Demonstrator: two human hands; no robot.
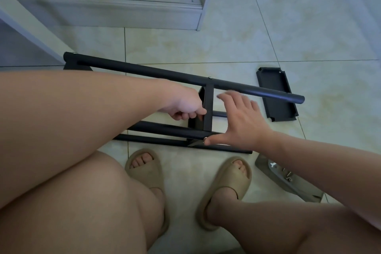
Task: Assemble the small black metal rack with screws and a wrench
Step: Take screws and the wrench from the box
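The black metal rack (156, 72) lies on its side on the tiled floor, its long tubes running left to right. My left hand (185, 107) grips the black shelf panel (208, 107) fixed across the middle of the rack. My right hand (241, 119) is spread open over the rack, the thumb tip touching a silver screw (205, 139) on the near tube and the fingertips near the far tube. A loose black shelf panel (276, 93) lies flat on the floor to the right. A clear plastic bag (288, 181) with a few screws lies at the lower right.
My feet in tan slippers (144, 169) stand just in front of the rack. A white cabinet base (123, 12) with shoes and a bag on it runs along the back. A white door frame (31, 27) slants in at the left.
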